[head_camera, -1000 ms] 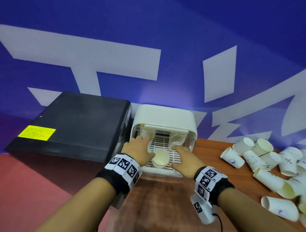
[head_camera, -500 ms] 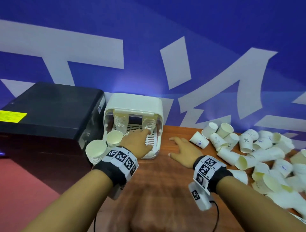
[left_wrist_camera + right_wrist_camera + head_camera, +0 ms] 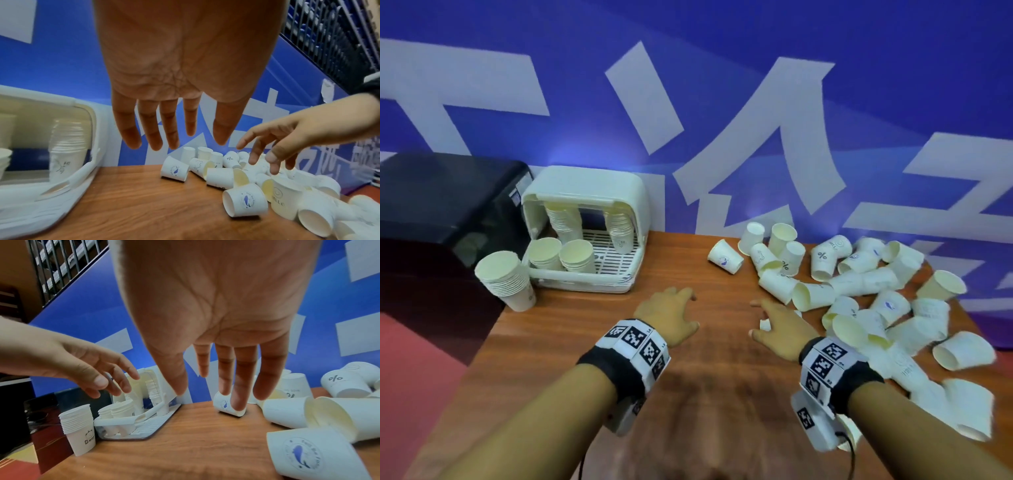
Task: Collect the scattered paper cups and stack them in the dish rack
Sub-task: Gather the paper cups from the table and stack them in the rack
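Observation:
The white dish rack (image 3: 634,219) stands at the back left of the wooden table with its lid up. Several stacks of paper cups (image 3: 578,256) stand inside it. One more stack of cups (image 3: 505,284) stands outside the rack, on its left. Many loose paper cups (image 3: 859,284) lie tumbled on the right of the table. My left hand (image 3: 674,310) hovers over the table's middle, fingers spread (image 3: 172,129), holding nothing. To its right my right hand (image 3: 768,320) is also open and empty (image 3: 222,378), close to the nearest fallen cups (image 3: 229,404).
A black box (image 3: 441,212) stands left of the rack, beyond the table's left edge. A blue wall with white shapes (image 3: 722,120) runs behind the table. Bare wood (image 3: 592,342) lies in front of the rack and below my hands.
Both hands have come away from the rack and moved right toward the loose cups. The view has swung right, and the whole pile now shows.

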